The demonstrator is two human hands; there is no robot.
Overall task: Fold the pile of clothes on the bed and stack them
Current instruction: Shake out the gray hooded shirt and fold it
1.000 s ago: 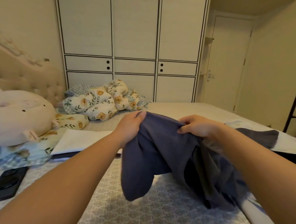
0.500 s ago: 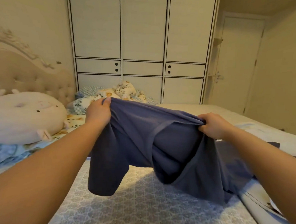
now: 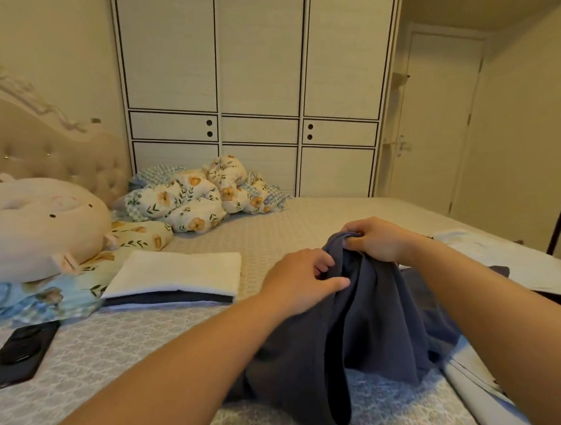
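Fabric: blue-grey garment [image 3: 372, 331] looked like soft, light knit; it hung limp in deep vertical folds, so it should drape and slide rather than hold any shape.
Garment position: bunched and lifted at its top, lower part trailing on the bed [image 3: 117, 360] right in front of the person.
Left hand [image 3: 305, 284]: fingers curled against the gathered cloth, thumb pressing its side; appeared to be holding the fabric.
Right hand [image 3: 377, 239]: fingers pinched closed on the topmost bunch.
Grip judgement: best taken at an edge, seam or shoulder with the hands well apart; a bunched hold as seen gives no flat panel to fold.
Risk: thin cloth could slip through a loose pinch.
Phone [image 3: 21, 351]: one, dark, on the bed at left.
Folded stack [image 3: 175, 282]: one, near the pillows; white piece on top, a dark layer and a pale layer below, so at least three items.
Unfolded clothes [image 3: 465, 243]: pale and dark pieces at right; count could not be told.
Plush cushion [image 3: 37, 224]: one.
Floral bedding heap [image 3: 202, 194]: one.
Wardrobe [image 3: 262, 92]: one, farthest.
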